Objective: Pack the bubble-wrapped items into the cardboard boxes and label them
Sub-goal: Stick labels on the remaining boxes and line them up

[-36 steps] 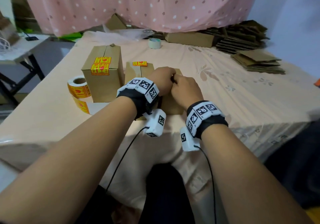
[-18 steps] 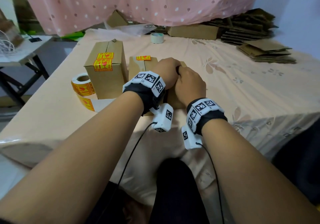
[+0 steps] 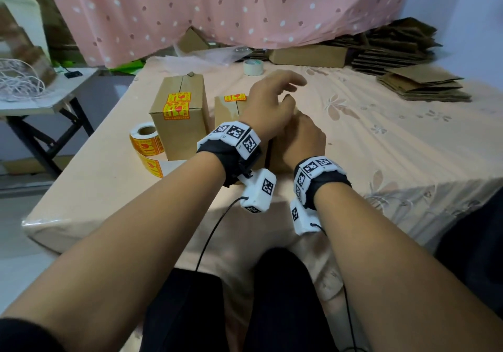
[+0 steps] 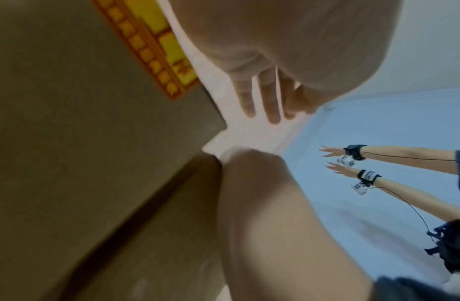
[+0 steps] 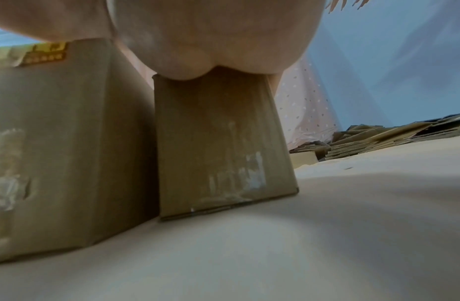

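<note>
While bracing the box [image 3: 281, 158] from above with right hand [image 3: 303, 140], hovers left hand [image 3: 270, 103] over its far top, fingers spread and slack, holding nothing.

Right hand: knuckles up, fingers folded under and hidden. Pinching a flap or only pressing down: cannot tell. In right wrist view, heel of palm seated on the box's top edge.

Box: on table [image 3: 381, 147], dead ahead at 12 o'clock, long axis upright, taller than wide. Flank against labelled box [image 3: 227, 114] at its 9 o'clock. No sticker seen on near face; top hidden under both hands.

Further out at 9 o'clock: end box [image 3: 179, 131], two stickers across its top edge. Beyond that, at 8 o'clock from the box, label roll [image 3: 145, 140], loose strip trailing toward the body.

Tape roll [image 3: 253, 67] at 12 o'clock past the box, just beyond left fingertips.

Judgement: sticker probably still owed. Roll lies leftward across two boxes, so left hand nearer and free; right better kept as clamp. If top seam unsealed, tape first, also left hand's reach, straight ahead.
</note>
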`<state>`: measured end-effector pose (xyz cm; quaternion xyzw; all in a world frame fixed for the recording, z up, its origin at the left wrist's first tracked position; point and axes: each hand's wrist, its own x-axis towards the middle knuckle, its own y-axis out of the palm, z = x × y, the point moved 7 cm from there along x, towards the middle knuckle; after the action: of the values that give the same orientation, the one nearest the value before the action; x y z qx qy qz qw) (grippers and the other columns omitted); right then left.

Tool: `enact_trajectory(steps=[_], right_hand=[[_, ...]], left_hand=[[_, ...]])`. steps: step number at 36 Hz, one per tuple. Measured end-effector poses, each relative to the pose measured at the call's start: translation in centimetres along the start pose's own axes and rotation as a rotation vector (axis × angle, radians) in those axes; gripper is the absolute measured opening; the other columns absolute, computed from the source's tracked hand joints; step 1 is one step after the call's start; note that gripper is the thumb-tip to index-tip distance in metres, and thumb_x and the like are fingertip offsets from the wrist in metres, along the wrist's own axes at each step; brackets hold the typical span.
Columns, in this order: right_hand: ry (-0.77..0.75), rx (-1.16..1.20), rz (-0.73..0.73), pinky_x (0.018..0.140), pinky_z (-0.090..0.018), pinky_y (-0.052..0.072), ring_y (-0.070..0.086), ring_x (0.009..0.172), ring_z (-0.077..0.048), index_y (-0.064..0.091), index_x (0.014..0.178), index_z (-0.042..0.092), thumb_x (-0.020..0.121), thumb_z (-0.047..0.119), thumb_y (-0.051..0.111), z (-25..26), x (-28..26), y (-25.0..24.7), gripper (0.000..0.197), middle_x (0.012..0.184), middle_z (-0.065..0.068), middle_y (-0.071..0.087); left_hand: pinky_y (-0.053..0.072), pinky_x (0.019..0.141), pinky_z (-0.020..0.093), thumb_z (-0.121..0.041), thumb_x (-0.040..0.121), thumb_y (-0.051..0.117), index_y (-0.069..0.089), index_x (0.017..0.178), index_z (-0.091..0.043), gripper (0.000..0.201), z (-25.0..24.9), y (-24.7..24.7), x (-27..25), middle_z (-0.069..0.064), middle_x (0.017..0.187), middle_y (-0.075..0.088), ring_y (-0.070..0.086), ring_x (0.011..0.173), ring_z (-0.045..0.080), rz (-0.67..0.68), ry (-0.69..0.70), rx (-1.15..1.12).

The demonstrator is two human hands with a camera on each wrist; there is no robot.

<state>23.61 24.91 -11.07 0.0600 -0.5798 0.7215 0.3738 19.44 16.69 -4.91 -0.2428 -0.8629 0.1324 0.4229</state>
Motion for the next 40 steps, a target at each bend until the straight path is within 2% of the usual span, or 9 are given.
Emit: enact_trajectory(steps=[5,13,18,24,27,31,34,38,40], right_hand=[[-0.086,-0.078,-0.021,0.066,-0.033,0.033,0.058,0.097,-0.033,0.059,0.099,0.013,0.091,0.021,0.041,-0.2,0.1,0.8,0.022,0.104,-0.007,0.062],[-0.091,-0.076,-0.001,0.071,-0.034,0.033,0.057,0.101,-0.034,0.060,0.102,0.012,0.096,0.020,0.037,0.0,0.4,1.3,0.026,0.113,-0.009,0.062],[-0.089,-0.131,0.011,0.112,-0.048,0.025,0.059,0.107,-0.026,0.061,0.102,0.018,0.093,0.019,0.036,0.3,0.5,1.6,0.027,0.111,-0.003,0.065],[-0.088,-0.204,0.060,0.118,-0.051,0.015,0.063,0.099,-0.028,0.062,0.098,0.015,0.088,0.011,0.040,1.7,0.5,1.2,0.025,0.098,-0.008,0.068],[-0.088,-0.242,0.118,0.116,-0.048,0.019,0.063,0.094,-0.029,0.061,0.095,0.015,0.085,0.010,0.043,2.3,0.7,1.0,0.022,0.094,-0.010,0.069],[-0.077,-0.233,0.146,0.113,-0.045,0.025,0.063,0.096,-0.031,0.063,0.097,0.013,0.086,0.011,0.044,2.6,0.8,0.9,0.023,0.097,-0.012,0.069],[-0.071,-0.235,0.159,0.107,-0.043,0.029,0.062,0.097,-0.031,0.063,0.100,0.012,0.086,0.009,0.044,2.7,0.9,0.9,0.024,0.098,-0.013,0.069],[-0.067,-0.237,0.160,0.095,-0.039,0.035,0.062,0.092,-0.031,0.062,0.097,0.013,0.086,0.009,0.042,2.7,1.0,1.0,0.023,0.096,-0.012,0.068],[-0.066,-0.233,0.168,0.093,-0.039,0.035,0.062,0.091,-0.031,0.059,0.094,0.015,0.087,0.010,0.041,2.7,1.0,1.1,0.019,0.095,-0.011,0.068]], left_hand=[[0.050,0.066,0.022,-0.007,0.079,0.055,0.067,0.095,-0.006,0.020,-1.3,-4.1,0.1,0.001,0.087,0.066,0.061,0.075,0.011,-0.120,0.174,0.071],[0.040,0.057,0.029,-0.019,0.078,0.055,0.057,0.073,-0.009,0.011,2.6,-9.6,-0.9,-0.001,0.064,0.056,0.046,0.058,0.010,-0.236,0.006,0.225],[0.026,0.053,0.030,-0.027,0.081,0.054,0.042,0.055,-0.013,0.032,4.3,-12.1,-2.2,-0.002,0.049,0.031,0.031,0.053,0.013,-0.250,-0.083,0.302],[0.016,0.050,0.030,-0.021,0.074,0.050,0.033,0.048,-0.005,0.035,6.2,-15.0,-4.5,0.014,0.049,0.023,0.019,0.048,0.014,-0.218,-0.176,0.304],[0.018,0.045,0.032,-0.022,0.071,0.048,0.035,0.046,-0.006,0.032,6.8,-15.4,-5.4,0.008,0.046,0.025,0.020,0.043,0.017,-0.095,-0.256,0.311],[0.055,0.057,0.038,-0.029,0.074,0.049,0.067,0.057,-0.011,0.031,7.8,-14.8,-6.7,0.007,0.056,0.066,0.063,0.055,0.027,0.265,-0.353,0.466],[0.055,0.073,0.043,-0.036,0.068,0.048,0.071,0.077,-0.013,0.034,9.2,-14.1,-8.1,0.010,0.080,0.071,0.065,0.080,0.031,0.537,-0.444,0.680],[0.049,0.099,0.042,-0.018,0.078,0.068,0.062,0.126,-0.022,0.049,11.4,-13.7,-10.0,0.002,0.122,0.064,0.058,0.114,0.029,0.792,-0.595,0.888],[0.050,0.098,0.044,-0.020,0.075,0.078,0.059,0.125,-0.023,0.054,12.5,-14.2,-10.3,0.003,0.124,0.061,0.056,0.114,0.030,0.798,-0.611,0.983]])
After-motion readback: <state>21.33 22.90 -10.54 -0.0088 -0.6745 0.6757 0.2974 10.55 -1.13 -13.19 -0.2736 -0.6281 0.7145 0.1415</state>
